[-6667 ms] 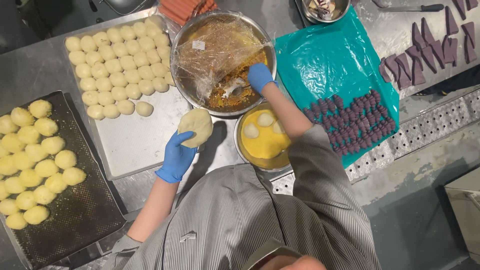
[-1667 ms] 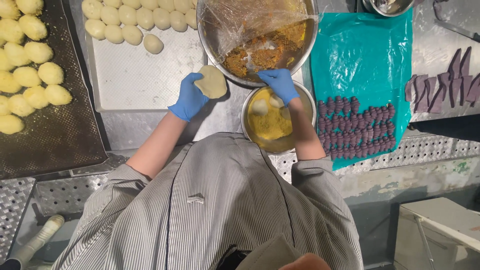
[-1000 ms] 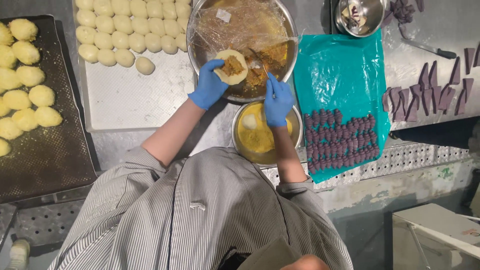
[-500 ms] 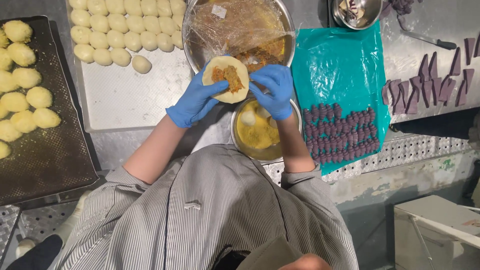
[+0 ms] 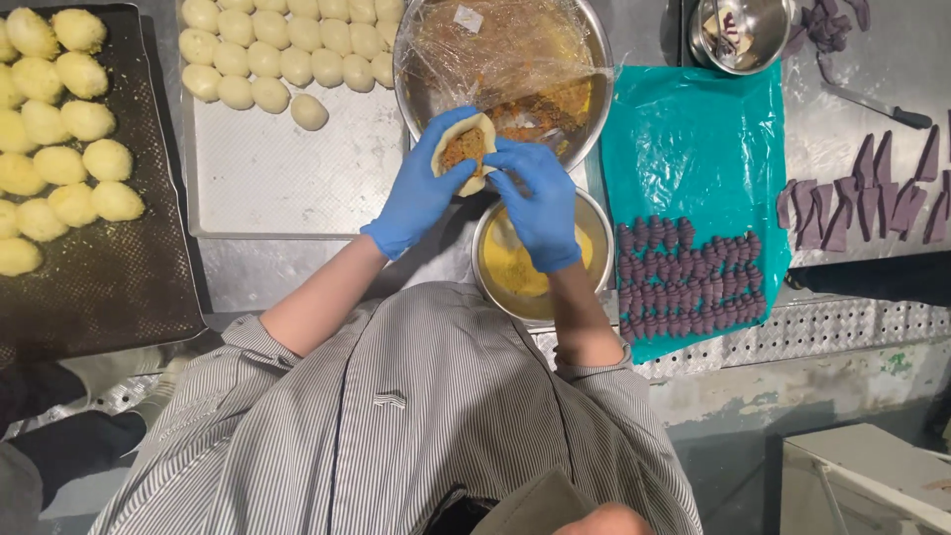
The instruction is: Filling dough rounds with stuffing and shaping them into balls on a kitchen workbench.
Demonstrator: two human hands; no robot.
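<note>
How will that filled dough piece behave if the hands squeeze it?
Probably soft: the dough round bends into a cup in the left hand. Its brown filling looks crumbly and may spill. The right hand pinches its edge, so it likely tears easily.

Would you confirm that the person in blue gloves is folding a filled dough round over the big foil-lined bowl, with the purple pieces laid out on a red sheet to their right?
Not quite: the sheet under the purple pieces is teal, not red, as the head view shows. The rest holds: the left hand and right hand, in blue gloves, fold the filled dough round by the big bowl.
</note>
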